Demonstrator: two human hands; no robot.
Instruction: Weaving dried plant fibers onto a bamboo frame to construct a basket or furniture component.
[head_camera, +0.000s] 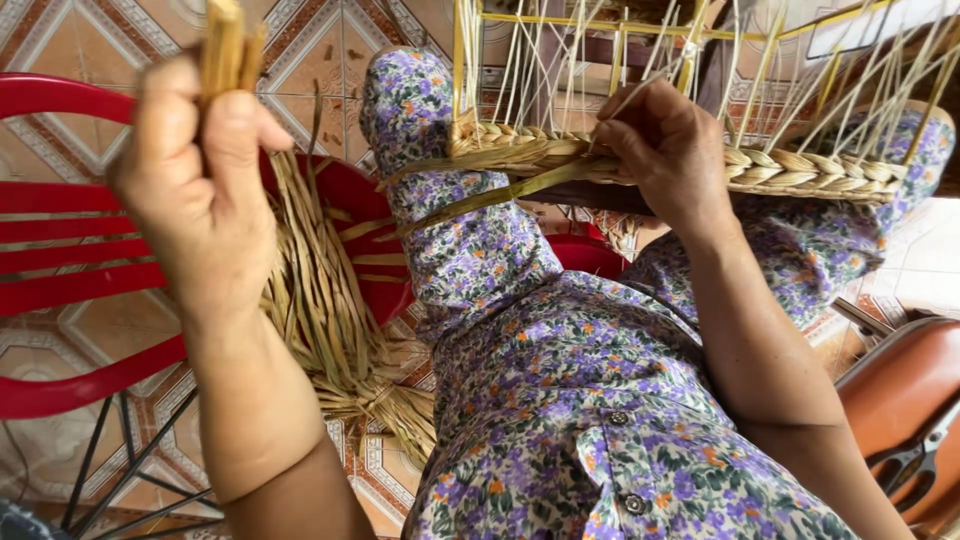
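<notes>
A red plastic chair (60, 240) stood on the patterned tile floor (330, 50), carrying a loose bundle of dried straw strips (320, 300). The half-woven straw basket with upright spokes (780, 165) rested across floral-clad knees. The left hand (200, 190) had its fingers clenched around straw strands (225, 45); the right hand (665, 150) pinched the braided rim

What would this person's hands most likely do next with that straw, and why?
Probably bring the strands pinched in the left hand across to the braided rim, where the right hand grips the weave. The rim looks unfinished, with loose upright stalks above it.
</notes>
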